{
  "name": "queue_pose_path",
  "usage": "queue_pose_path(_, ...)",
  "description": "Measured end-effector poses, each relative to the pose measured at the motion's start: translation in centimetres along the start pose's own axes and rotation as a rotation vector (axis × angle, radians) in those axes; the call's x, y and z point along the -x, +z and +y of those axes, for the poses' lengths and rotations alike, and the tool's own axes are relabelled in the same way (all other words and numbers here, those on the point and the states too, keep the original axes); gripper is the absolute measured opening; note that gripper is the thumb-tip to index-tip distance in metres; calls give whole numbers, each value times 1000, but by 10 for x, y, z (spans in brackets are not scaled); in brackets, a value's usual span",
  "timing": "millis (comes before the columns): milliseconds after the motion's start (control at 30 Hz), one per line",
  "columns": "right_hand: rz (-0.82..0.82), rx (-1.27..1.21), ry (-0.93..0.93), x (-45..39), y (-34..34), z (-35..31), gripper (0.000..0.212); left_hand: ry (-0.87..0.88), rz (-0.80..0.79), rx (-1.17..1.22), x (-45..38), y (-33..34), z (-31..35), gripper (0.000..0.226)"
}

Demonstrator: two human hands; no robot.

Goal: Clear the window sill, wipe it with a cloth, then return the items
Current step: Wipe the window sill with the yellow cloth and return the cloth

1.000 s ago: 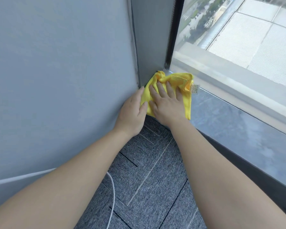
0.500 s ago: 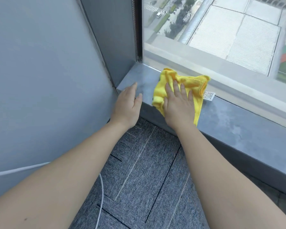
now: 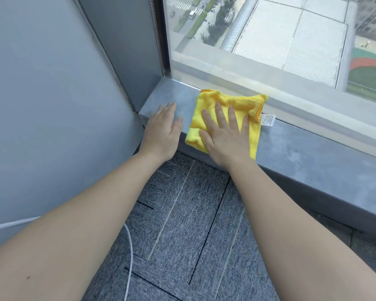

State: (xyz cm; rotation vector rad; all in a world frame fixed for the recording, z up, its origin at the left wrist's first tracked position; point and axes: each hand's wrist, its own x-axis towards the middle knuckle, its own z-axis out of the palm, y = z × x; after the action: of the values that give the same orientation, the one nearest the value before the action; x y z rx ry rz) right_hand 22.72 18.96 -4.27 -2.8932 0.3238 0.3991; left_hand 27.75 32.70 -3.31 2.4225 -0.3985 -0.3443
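Your right hand (image 3: 225, 135) lies flat, palm down, on the yellow cloth (image 3: 228, 101), its fingers (image 3: 219, 111) spread apart and pointing toward 12 o'clock; nothing is pinched, the cloth is only pressed under the palm. The cloth sits folded on the grey window sill (image 3: 313, 157), close to the sill's left end, its far edge up against the base of the window glass (image 3: 280, 40) and its near edge hanging just over the sill's front lip. A small white care label (image 3: 267, 120) sticks out from the cloth's corner at about 2 o'clock from your right hand and lies on the sill.

Your left hand (image 3: 163, 130) rests at 9 o'clock from the cloth, just beside it but not touching it. It is also palm down on the sill, fingers held close together and flat, gripping nothing, right by the corner where the sill meets the grey wall panel (image 3: 52, 105).

The visible stretch of sill running away toward 3 o'clock carries only the cloth and your hands; its surface looks mottled and slightly streaked. Below the sill, toward 6 o'clock, is grey carpet (image 3: 182, 224) in tiles, and a thin white cable (image 3: 129, 253) runs out from beneath your left forearm across the carpet. Through the glass at 12 o'clock you look down on rooftops and a street far below
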Motion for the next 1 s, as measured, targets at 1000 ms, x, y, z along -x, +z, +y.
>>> queue_pose_path(1000, 3, -43, -177, 12, 4, -1, 51, -52, 5, 148, 15, -3, 9, 47)
